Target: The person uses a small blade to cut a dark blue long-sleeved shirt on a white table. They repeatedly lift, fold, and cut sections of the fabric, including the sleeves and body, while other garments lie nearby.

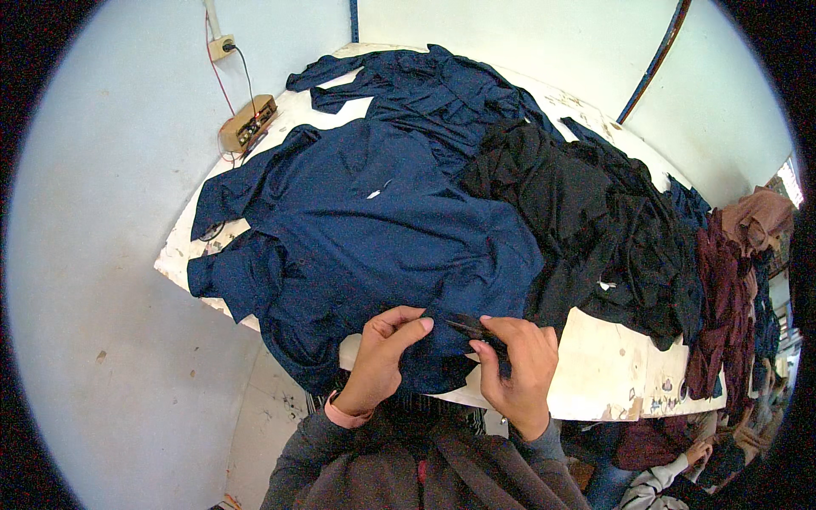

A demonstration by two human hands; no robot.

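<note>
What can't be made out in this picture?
In the head view:
Anything that the left hand may pinch: too small to tell.
Part of the dark pointed tool: hidden by the right hand.
Tabletop beneath the blue garment: covered by the cloth.
Most of the nearby person: cut off by the lower edge.

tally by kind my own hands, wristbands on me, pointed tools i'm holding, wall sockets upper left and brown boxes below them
Own hands: 2 (left hand, right hand)
Pink wristband: 1
Dark pointed tool: 1
Wall socket: 1
Brown box: 1
Total: 6
</note>
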